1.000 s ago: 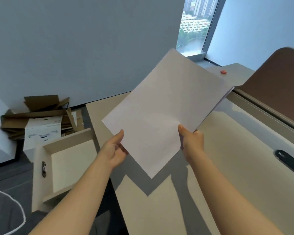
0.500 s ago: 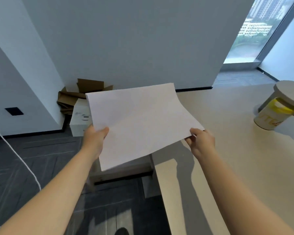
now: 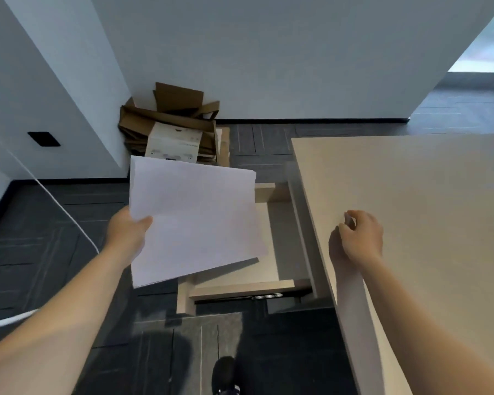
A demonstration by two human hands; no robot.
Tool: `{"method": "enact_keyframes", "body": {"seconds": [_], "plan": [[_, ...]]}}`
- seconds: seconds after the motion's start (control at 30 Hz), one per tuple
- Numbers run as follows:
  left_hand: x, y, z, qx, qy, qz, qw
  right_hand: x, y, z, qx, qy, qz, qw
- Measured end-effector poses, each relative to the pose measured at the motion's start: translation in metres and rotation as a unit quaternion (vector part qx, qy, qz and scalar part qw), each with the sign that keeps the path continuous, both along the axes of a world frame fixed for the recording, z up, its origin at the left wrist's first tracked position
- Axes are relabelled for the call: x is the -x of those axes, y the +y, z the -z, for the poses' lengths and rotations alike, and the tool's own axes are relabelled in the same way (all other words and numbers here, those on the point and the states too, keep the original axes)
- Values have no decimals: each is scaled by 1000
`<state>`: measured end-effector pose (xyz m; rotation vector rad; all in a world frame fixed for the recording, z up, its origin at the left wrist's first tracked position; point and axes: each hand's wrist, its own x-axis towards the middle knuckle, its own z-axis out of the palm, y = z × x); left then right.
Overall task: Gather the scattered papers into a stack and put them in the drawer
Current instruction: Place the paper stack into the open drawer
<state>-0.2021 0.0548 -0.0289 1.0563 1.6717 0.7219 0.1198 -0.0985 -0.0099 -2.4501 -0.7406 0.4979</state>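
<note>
Step in hand: carrying the gathered paper stack point(image 3: 194, 220) to the open drawer point(image 3: 271, 235); judged close to the end of the task, only the laying-in left.
Left hand point(image 3: 126, 235): clamped on the left edge of the stack, thumb on top, fingers underneath and hidden.
Right hand point(image 3: 357, 238): loosely curled, holding nothing, hovering at the near edge of the desk point(image 3: 411, 209); contact with the desk surface not clear enough to call.
Stack position: held in the air, tilted, far right corner sagging over the left part of the drawer; not yet inside.
Drawer: pulled out to the left of the desk, inside pale and apparently bare where visible; much of it hidden behind the sheets.
Risk, fanning: one-sided grip on limp sheets; lower sheets likely to slide out and fall to the dark floor point(image 3: 54, 252) if tipped further.
Risk, snagging: drooping corner likely to catch a drawer wall and crease or buckle if lowered at this angle.
Risk, overhang: stack set askew may ride on a rim and jam the drawer at closing.
Risk, underfoot: white cable point(image 3: 69, 220) trailing near the left arm, shoe point(image 3: 226, 374) close to the drawer front; possible trip or knock.
Background: flattened cardboard boxes point(image 3: 174, 126) against the wall, well apart from the action.
</note>
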Motion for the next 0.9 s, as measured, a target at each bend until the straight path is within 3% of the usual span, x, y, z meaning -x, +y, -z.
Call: {"method": "enact_keyframes", "body": {"seconds": [0.4,0.9], "plan": [[-86,-3,61,90,47,108,989,-2,1,19,73,-121,-87,986],[-144,-27,96,107,76,189,973,-6,0,26,65,-136,-99,984]]}}
